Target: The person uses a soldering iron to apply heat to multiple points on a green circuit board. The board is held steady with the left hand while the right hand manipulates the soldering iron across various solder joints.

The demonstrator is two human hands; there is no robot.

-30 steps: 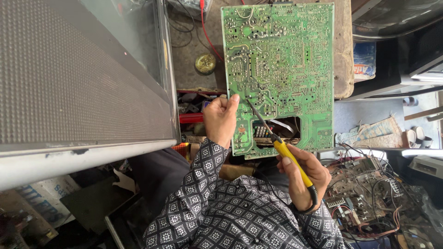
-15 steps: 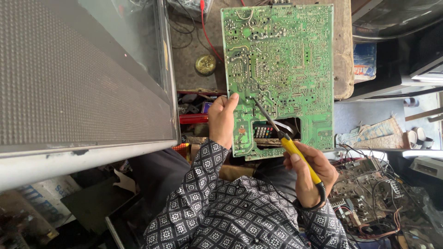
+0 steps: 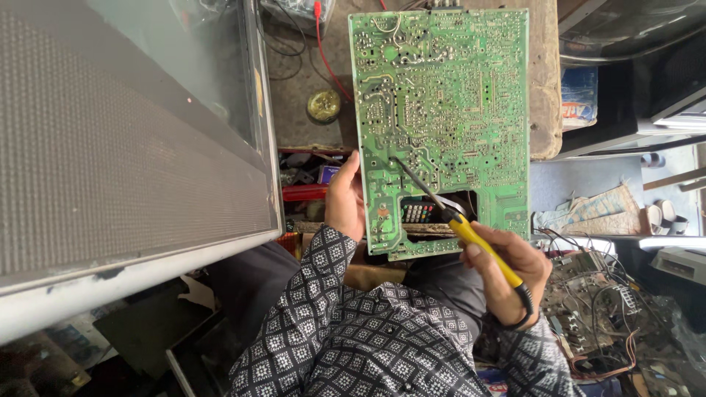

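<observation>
On the bench, left hand [image 3: 344, 198] grips circuit board [image 3: 441, 117]; right hand [image 3: 507, 276] grips soldering iron [image 3: 471, 235].

— Where's the left hand [image 3: 344, 200]?
— Raised ahead, fingers upright and close together, thumb tucked beside them, patterned sleeve at the wrist.
— And the right hand [image 3: 507, 268]?
— Lower, fingers curled into a closed grip, wrist bent.
</observation>
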